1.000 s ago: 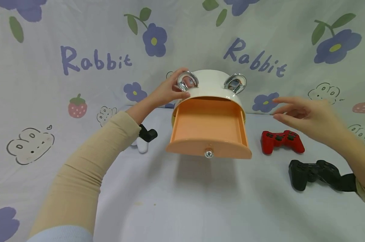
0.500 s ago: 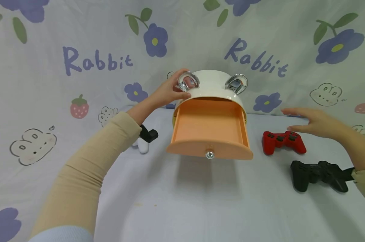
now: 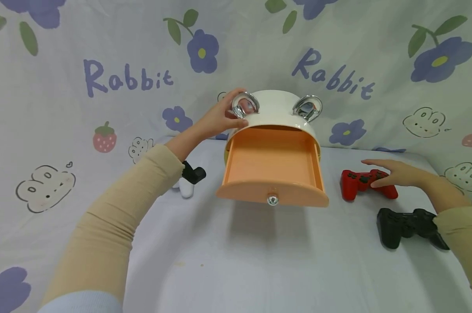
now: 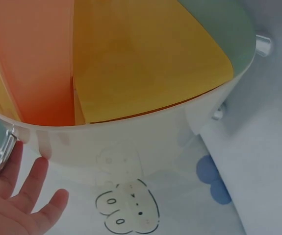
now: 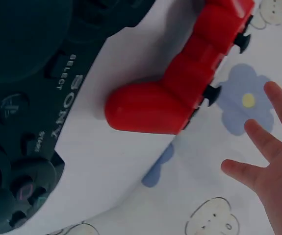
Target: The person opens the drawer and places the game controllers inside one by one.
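A: On my head feed a pale cloth [image 3: 130,39] hangs at the back, printed with blue flowers and "Rabbit". White worktop [image 3: 275,278] in front of it.

B: Same here. White cabinet [image 3: 275,104], round-topped, stands mid-view toward the rear of the worktop. Its orange drawer [image 3: 273,156] is pulled well out, facing my camera.

A: Controllers?

B: Two, both on the worktop, right of the cabinet. Black controller [image 3: 406,226] nearer me, one end overlapped by the right sleeve [image 3: 460,243]. Red controller [image 3: 353,182] just behind it.

A: Right hand [image 3: 400,174]: released, fingers spread. It overlaps the red controller on my head feed; on my right wrist feed the fingers are apart from it.

B: Left hand [image 3: 222,117] I log as grasping the cabinet's upper side, thumb in front, fingers around the chrome ear [image 3: 236,104]. A matching ear sits opposite.

A: By the left sleeve, a white object [image 3: 187,188], partly hidden. Kind: cannot tell.

B: Smallest: silver knob [image 3: 273,200], centre of the drawer front.
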A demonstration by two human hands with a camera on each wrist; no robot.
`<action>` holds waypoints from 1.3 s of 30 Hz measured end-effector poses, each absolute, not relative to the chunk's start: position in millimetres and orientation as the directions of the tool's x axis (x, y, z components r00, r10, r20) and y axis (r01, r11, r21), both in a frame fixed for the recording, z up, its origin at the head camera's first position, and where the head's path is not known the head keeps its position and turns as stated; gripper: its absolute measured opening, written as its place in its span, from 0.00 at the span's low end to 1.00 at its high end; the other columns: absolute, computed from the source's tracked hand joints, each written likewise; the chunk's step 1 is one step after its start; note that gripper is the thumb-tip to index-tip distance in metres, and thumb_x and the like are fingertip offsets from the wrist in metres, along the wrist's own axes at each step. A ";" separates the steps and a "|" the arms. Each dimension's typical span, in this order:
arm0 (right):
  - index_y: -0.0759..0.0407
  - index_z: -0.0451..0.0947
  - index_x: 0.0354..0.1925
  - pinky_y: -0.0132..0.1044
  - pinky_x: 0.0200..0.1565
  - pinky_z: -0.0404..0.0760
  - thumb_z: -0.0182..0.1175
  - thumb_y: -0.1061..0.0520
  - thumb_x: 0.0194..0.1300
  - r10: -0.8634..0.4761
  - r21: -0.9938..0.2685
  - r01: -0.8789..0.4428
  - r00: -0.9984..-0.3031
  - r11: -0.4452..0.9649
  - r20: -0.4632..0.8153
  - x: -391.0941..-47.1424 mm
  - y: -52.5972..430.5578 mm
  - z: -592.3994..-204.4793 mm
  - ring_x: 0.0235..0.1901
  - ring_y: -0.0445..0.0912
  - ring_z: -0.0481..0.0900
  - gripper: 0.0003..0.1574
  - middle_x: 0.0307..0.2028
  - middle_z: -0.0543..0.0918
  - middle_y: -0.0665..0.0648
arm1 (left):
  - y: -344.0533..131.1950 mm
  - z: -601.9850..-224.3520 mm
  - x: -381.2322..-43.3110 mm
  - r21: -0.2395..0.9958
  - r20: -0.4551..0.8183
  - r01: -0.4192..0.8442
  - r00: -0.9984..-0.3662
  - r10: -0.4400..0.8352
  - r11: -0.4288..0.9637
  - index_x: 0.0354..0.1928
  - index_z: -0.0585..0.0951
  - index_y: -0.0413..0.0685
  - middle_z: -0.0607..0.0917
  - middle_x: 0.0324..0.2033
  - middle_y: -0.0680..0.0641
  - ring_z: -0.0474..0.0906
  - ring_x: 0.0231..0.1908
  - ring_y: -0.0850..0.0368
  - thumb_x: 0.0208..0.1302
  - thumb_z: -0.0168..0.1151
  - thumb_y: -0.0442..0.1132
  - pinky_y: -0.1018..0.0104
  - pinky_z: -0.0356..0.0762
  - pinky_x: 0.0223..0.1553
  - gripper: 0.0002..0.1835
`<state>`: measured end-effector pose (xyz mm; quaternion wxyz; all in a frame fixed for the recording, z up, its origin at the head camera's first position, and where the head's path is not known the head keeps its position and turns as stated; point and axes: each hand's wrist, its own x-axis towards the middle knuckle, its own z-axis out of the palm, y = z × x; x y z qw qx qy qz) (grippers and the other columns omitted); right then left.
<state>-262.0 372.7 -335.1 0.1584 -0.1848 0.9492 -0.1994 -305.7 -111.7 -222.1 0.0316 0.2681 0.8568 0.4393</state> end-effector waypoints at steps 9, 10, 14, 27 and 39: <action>0.64 0.52 0.67 0.73 0.49 0.58 0.62 0.49 0.56 -0.401 -0.473 -0.226 -0.862 0.852 -0.311 -272.3 375.0 -352.8 0.58 0.71 0.53 0.48 0.62 0.55 0.77 | -112.0 -222.1 -306.0 0.769 0.179 0.429 -0.856 0.485 0.474 0.69 0.51 0.62 0.64 0.62 0.46 0.75 0.49 0.45 0.57 0.64 0.39 0.56 0.75 0.50 0.42; 0.64 0.52 0.67 0.73 0.49 0.57 0.62 0.49 0.56 -0.403 -0.479 -0.221 -0.857 0.849 -0.320 -273.2 375.6 -354.5 0.58 0.71 0.53 0.48 0.62 0.55 0.77 | -111.7 -222.0 -306.1 0.770 0.178 0.428 -0.856 0.485 0.473 0.69 0.51 0.62 0.64 0.62 0.46 0.75 0.49 0.45 0.57 0.64 0.39 0.56 0.75 0.50 0.42; 0.66 0.52 0.66 0.73 0.49 0.56 0.62 0.50 0.55 -0.392 -0.482 -0.188 -0.843 0.856 -0.368 -275.5 377.2 -359.2 0.58 0.73 0.52 0.48 0.61 0.55 0.79 | -111.5 -221.8 -306.6 0.772 0.178 0.428 -0.856 0.486 0.470 0.69 0.51 0.62 0.65 0.62 0.45 0.75 0.49 0.45 0.57 0.64 0.39 0.56 0.75 0.50 0.42; 0.68 0.52 0.65 0.72 0.50 0.57 0.62 0.54 0.55 -0.397 -0.479 -0.164 -0.805 0.862 -0.440 -285.7 379.1 -364.7 0.56 0.73 0.53 0.46 0.60 0.55 0.80 | -111.6 -220.4 -304.4 0.773 0.169 0.423 -0.856 0.489 0.472 0.68 0.52 0.62 0.65 0.61 0.47 0.75 0.49 0.46 0.57 0.64 0.40 0.56 0.75 0.50 0.41; 0.70 0.54 0.64 0.68 0.50 0.62 0.64 0.57 0.53 -0.380 -0.407 -0.164 -0.756 0.898 -0.534 -293.0 370.4 -359.9 0.54 0.72 0.58 0.46 0.55 0.61 0.79 | -112.2 -221.1 -305.9 0.775 0.175 0.430 -0.851 0.496 0.463 0.68 0.52 0.63 0.68 0.58 0.46 0.76 0.48 0.45 0.57 0.64 0.40 0.55 0.75 0.50 0.41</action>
